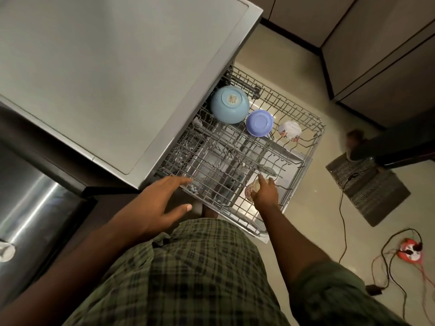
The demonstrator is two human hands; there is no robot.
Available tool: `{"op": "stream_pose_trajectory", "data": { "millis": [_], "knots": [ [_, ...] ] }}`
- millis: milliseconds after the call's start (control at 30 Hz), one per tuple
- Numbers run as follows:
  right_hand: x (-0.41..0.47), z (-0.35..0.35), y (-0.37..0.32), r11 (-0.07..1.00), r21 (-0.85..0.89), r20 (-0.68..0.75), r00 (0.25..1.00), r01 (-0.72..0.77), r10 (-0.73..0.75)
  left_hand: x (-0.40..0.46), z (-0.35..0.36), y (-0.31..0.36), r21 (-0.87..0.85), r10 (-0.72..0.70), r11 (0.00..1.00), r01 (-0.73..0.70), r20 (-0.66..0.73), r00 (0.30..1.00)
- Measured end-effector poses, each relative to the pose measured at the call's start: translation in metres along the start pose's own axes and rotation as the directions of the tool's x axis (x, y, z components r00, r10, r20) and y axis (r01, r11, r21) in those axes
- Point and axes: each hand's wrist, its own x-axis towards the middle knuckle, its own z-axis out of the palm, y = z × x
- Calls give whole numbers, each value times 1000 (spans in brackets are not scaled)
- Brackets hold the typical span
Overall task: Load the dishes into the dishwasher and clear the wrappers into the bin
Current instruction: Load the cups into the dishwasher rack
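The dishwasher's wire rack (303, 170) is pulled out over the floor. Upside down along its far side sit a large light-blue bowl (229, 104), a smaller purple bowl (259, 123) and a white floral cup (289, 130). My right hand (264, 190) is shut on a second white floral cup (250, 190), holding it over the rack's near right corner. Spread open and holding nothing, my left hand (157, 203) hovers at the rack's near left edge, fingertips by the wires.
The grey dishwasher top (113, 74) fills the upper left. A steel sink (28, 208) lies at the left. On the floor to the right are a patterned mat (367, 184), black cables and a red power socket (409, 250). Cabinets (376, 55) stand beyond.
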Motion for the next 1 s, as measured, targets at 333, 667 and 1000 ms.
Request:
{"op": "stream_pose_trajectory", "data": {
  "millis": [333,667,1000],
  "knots": [
    [-1,-10,3,998,-55,82,997,6,-2,4,2,6,-8,-18,1000,18,-21,1000],
    [-34,-11,-32,973,-80,10,977,215,-214,8,-5,5,4,6,1000,-6,-33,999],
    [-113,-50,-159,624,104,31,625,775,-780,-39,-35,-15,-89,-67,995,49,-203,977]
  ]
}}
